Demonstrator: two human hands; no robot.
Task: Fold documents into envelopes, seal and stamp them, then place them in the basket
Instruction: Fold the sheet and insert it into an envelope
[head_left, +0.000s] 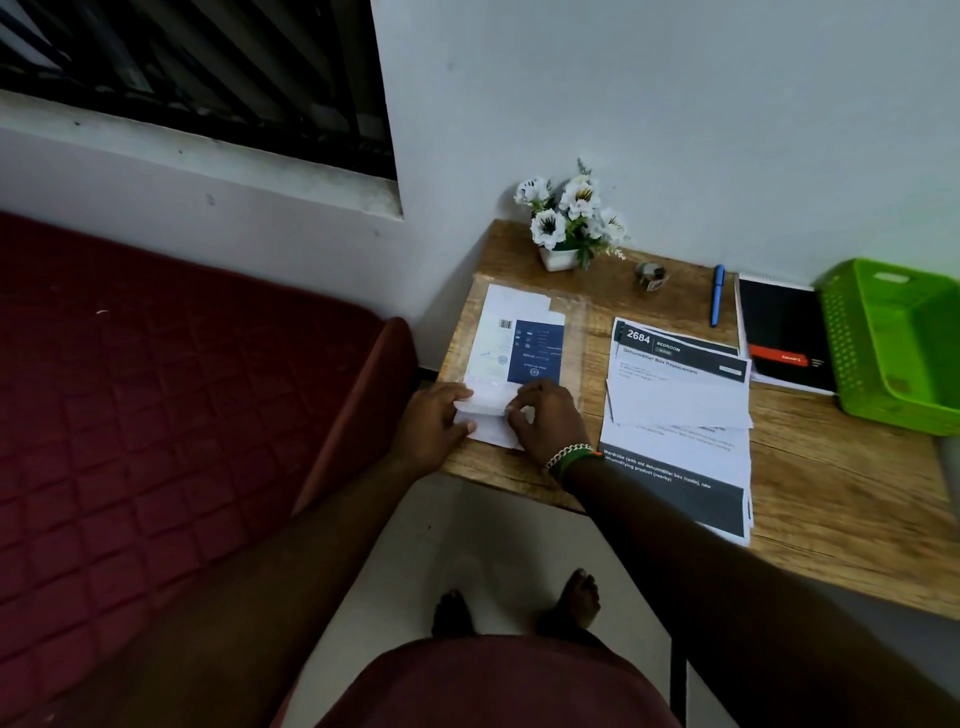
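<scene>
A wooden table (831, 499) is standing in a white-walled corner beside a red mattress (156, 415). At its nine o'clock edge, the left hand (431, 426) and right hand (550, 421) are both pinching a folded white document (488, 410) with curled fingers. A stack of printed sheets (675, 415) is lying at centre, and a green basket (893, 343) is sitting at three o'clock.

The table (831, 499) is brown wood with a grainy, matt top. The sheets (675, 410) on it are thin white paper. The green basket (852, 353) is shiny plastic with small holes. The red couch (156, 389) is soft quilted cloth.
</scene>
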